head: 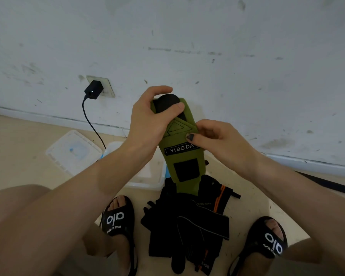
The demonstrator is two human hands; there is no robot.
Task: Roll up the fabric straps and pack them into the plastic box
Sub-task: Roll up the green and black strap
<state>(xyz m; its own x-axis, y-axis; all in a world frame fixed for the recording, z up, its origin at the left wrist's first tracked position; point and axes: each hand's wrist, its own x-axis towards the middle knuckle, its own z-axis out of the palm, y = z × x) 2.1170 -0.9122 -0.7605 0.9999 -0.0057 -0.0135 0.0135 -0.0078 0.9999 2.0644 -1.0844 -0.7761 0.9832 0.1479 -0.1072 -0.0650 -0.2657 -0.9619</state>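
A green fabric strap with a "YIBODA" label and black patches hangs in front of me, its upper end folded over. My left hand grips that upper end, thumb pressed on the black tip. My right hand pinches the folded edge just above the label. A pile of black straps, one with orange trim, lies on the floor between my feet. The clear plastic box stands on the floor behind my left forearm, which hides part of it.
The box's clear lid lies on the floor at left. A black charger sits in a wall socket, its cable running down towards the box. My feet in black sandals flank the pile. The white wall is close ahead.
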